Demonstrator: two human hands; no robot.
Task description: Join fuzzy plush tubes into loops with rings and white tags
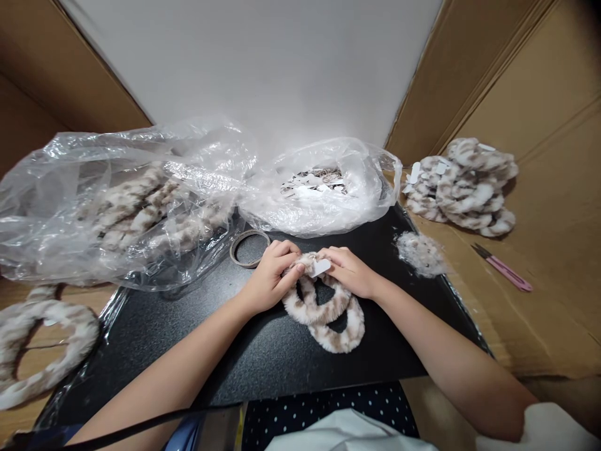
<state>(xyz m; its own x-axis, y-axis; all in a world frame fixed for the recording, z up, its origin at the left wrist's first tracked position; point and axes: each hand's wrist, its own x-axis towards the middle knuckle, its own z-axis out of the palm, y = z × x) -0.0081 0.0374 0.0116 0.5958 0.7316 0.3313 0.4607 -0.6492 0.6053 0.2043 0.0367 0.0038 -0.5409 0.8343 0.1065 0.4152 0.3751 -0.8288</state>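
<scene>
Two overlapping furry rings (335,307), cream with brown patches, lie in front of me on the black table. My left hand (277,275) pinches the upper left edge of the fur. On the right side, my right hand (350,269) has its fingers closed at the top of the rings, beside a small white tag (321,267). The tag lies between both hands. My fingers partly hide the upper edge of the fur.
A clear bag (201,156) of furry rings stands at the back left, and another bag (370,200) holds tags. More furry rings (474,188), pink-handled snips (509,273) and a fluff clump (421,254) are right. A tape roll (233,250) lies behind my left hand.
</scene>
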